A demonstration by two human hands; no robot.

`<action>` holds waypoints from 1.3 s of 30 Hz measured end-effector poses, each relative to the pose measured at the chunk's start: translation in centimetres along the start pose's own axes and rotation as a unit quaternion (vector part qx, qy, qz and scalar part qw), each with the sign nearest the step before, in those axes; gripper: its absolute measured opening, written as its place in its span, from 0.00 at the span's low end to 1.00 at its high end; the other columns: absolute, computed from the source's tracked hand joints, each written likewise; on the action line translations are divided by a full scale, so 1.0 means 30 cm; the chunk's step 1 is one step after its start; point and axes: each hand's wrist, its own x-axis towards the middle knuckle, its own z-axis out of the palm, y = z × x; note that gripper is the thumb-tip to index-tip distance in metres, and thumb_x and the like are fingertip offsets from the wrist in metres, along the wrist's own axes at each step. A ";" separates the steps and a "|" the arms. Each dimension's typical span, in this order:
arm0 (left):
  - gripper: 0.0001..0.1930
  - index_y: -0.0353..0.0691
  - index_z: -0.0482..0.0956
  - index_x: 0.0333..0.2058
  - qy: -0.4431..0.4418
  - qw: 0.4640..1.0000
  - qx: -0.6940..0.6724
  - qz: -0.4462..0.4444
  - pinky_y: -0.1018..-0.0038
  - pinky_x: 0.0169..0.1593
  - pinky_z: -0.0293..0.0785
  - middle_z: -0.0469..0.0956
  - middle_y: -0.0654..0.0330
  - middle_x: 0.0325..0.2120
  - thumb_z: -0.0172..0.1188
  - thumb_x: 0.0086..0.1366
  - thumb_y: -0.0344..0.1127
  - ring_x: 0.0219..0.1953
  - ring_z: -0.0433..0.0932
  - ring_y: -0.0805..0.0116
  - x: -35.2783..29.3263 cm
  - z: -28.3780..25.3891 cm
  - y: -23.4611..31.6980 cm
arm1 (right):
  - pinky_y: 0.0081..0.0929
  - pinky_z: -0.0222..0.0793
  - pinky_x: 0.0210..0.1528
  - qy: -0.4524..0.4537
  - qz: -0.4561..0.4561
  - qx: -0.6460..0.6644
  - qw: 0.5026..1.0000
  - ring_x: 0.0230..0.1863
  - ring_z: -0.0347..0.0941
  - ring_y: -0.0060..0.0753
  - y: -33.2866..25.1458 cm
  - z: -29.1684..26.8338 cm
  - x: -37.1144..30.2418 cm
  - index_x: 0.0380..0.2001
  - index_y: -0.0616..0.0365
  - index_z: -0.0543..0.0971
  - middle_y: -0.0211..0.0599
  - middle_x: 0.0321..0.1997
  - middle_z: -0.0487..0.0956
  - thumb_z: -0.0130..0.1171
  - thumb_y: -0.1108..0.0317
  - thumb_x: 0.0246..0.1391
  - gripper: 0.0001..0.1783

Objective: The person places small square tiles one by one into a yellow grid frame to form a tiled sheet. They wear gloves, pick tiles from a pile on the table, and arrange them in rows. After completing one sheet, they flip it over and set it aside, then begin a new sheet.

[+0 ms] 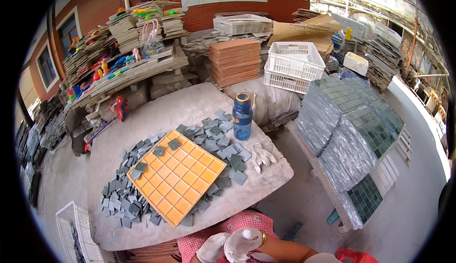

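Both of my hands are held close together over my lap at the lower edge, each in a white glove. My left hand point(212, 248) is closed and touches my right hand point(241, 245), whose fingers are curled in. What either one holds, if anything, is hidden. A gold band point(262, 238) circles my right wrist. In front of me a yellow grid tray point(178, 175) lies tilted on a heap of small grey-green stone tiles point(124, 200). A few tiles point(174, 144) rest on its squares. To its right lies a crumpled white glove point(261, 156).
A blue bottle point(242, 118) stands on the pale table point(199, 99). Wrapped stacks of green tile sheets point(356, 130) sit on a pallet at right. White crates point(295, 59) and reddish tiles point(235, 62) are behind. Toys point(102, 70) lie on slabs at far left; another crate point(78, 230) stands nearer.
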 end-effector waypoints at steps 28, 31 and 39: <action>0.13 0.37 0.70 0.48 0.176 0.982 -0.066 0.025 0.76 0.32 0.66 0.70 0.63 0.29 0.48 0.67 0.35 0.29 0.68 0.73 0.025 0.025 0.019 | 0.28 0.69 0.48 0.073 0.032 -0.134 0.988 0.45 0.74 0.37 0.140 -0.081 0.176 0.52 0.66 0.71 0.48 0.51 0.74 0.56 0.49 0.52 0.33; 0.12 0.37 0.71 0.46 0.201 0.979 -0.033 0.022 0.77 0.30 0.64 0.69 0.64 0.27 0.47 0.67 0.35 0.26 0.66 0.75 0.034 0.032 0.004 | 0.27 0.68 0.49 0.078 0.068 -0.189 0.977 0.46 0.74 0.36 0.177 -0.108 0.216 0.52 0.65 0.71 0.47 0.52 0.74 0.57 0.51 0.53 0.31; 0.09 0.39 0.73 0.42 0.204 0.977 0.034 -0.044 0.80 0.25 0.59 0.65 0.69 0.20 0.47 0.67 0.34 0.21 0.62 0.77 0.121 0.059 -0.138 | 0.24 0.68 0.51 0.078 0.239 -0.489 0.835 0.47 0.75 0.33 0.202 -0.063 0.283 0.51 0.64 0.72 0.44 0.53 0.75 0.59 0.56 0.53 0.27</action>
